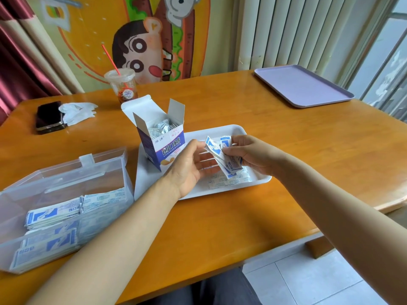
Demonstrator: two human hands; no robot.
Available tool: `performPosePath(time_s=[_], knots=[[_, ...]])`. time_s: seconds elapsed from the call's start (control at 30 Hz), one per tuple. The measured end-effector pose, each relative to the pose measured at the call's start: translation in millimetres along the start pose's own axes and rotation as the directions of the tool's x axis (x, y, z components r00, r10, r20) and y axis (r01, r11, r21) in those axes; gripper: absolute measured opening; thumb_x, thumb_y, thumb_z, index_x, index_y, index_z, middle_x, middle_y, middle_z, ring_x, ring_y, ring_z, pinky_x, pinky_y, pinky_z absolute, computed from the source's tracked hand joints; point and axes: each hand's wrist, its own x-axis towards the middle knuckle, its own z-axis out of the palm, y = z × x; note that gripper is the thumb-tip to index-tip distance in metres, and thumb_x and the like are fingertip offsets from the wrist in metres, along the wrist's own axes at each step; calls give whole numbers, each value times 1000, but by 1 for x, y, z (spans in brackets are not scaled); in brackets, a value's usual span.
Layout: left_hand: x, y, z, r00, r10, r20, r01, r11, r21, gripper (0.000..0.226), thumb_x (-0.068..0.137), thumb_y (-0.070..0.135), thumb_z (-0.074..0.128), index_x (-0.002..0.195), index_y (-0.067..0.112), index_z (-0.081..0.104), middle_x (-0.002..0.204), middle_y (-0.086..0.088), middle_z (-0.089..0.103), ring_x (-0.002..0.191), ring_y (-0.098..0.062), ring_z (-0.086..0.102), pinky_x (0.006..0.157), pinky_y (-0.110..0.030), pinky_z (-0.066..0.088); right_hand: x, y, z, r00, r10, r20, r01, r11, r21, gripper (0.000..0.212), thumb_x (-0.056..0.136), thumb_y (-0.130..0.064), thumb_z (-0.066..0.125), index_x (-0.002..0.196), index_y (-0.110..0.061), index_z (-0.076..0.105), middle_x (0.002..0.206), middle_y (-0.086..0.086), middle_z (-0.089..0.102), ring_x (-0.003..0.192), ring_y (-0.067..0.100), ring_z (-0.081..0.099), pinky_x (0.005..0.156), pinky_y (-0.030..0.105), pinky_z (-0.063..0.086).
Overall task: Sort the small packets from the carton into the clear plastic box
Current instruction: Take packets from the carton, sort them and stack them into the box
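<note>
An open white and purple carton [163,139] stands at the left end of a white tray [248,182], with small packets showing inside it. Above the tray my right hand [248,154] grips a bunch of blue and white packets [222,158]. My left hand [189,170] is just left of the bunch, palm up, its fingertips touching the packets' top end. More packets [229,181] lie flat on the tray under my hands. The clear plastic box [61,186] sits at the left with its lid up, holding several stacked packets [52,216].
The wooden table [220,227] also carries a lilac tray [304,86] at the back right, a plastic cup with a red straw [122,86], a dark phone [48,117] and a crumpled white tissue [77,112]. The table's front edge runs close to my lap.
</note>
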Motion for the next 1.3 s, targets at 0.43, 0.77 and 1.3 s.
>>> performPosePath(time_s=[0.43, 0.77, 1.3], knots=[[7, -7, 15, 985, 12, -173, -30, 995, -100, 21, 100, 9, 47, 114, 2, 61, 94, -16, 69, 77, -23, 69, 69, -37, 58, -2, 1, 10, 999, 14, -34, -11, 998, 69, 37, 93, -13, 58, 121, 10, 49, 113, 23, 64, 93, 26, 67, 82, 38, 56], [8, -4, 15, 978, -87, -188, 41, 971, -237, 31, 98, 9, 46, 126, -2, 55, 122, -26, 61, 101, -34, 63, 87, -46, 52, -4, 4, 11, 996, 5, 87, -2, 999, -37, 30, 95, -14, 56, 112, 11, 59, 111, 27, 65, 99, 33, 64, 94, 44, 52], [-16, -9, -26, 906, 405, -123, -86, 461, 883, 37, 89, 6, 51, 124, 19, 53, 127, -5, 47, 121, -19, 45, 103, -37, 42, 8, 0, 54, 898, -397, 191, 342, 355, -870, 16, 90, -29, 61, 81, -17, 66, 80, 8, 62, 78, 27, 55, 62, 36, 34]])
